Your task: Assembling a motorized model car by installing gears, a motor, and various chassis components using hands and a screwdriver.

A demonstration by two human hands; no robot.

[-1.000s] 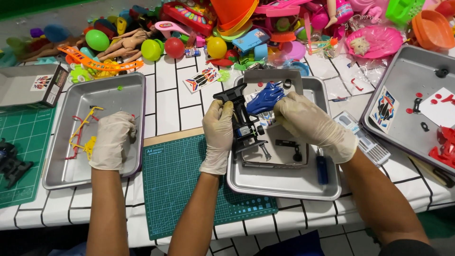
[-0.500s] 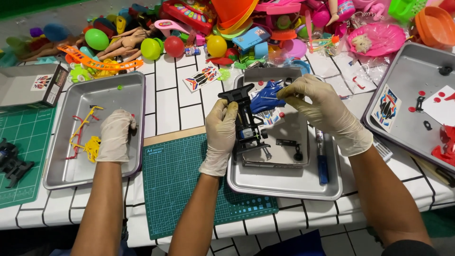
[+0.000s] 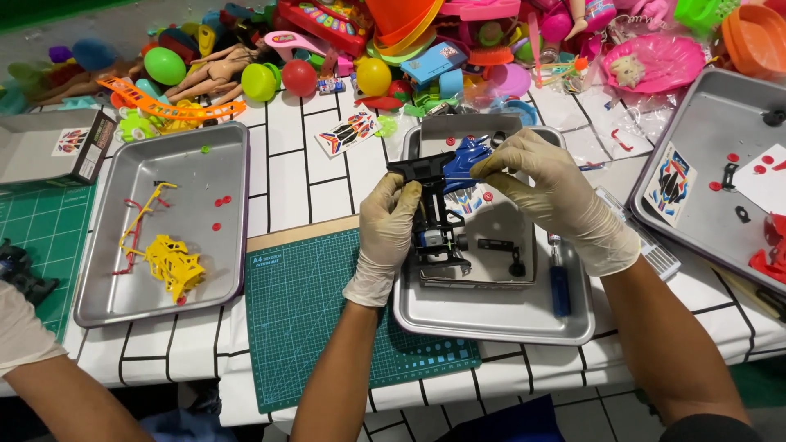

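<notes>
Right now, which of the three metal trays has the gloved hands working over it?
The middle tray: both gloved hands hold a black toy chassis above it. The left tray and right tray sit untouched.

Left hand [image 3: 391,236], right hand [image 3: 550,196]: thin cream rubber gloves, matt, slightly wrinkled. Toy car chassis [image 3: 434,214]: black plastic, dull sheen. Blue body shell [image 3: 463,162]: glossy plastic. Centre tray [image 3: 491,315]: brushed metal, soft reflections. Left tray [image 3: 115,270]: same metal; yellow plastic frame [image 3: 173,263] inside. Cutting mat [image 3: 311,319]: green, matt, printed grid. Table cover [image 3: 286,164]: smooth white, black lines.
</notes>
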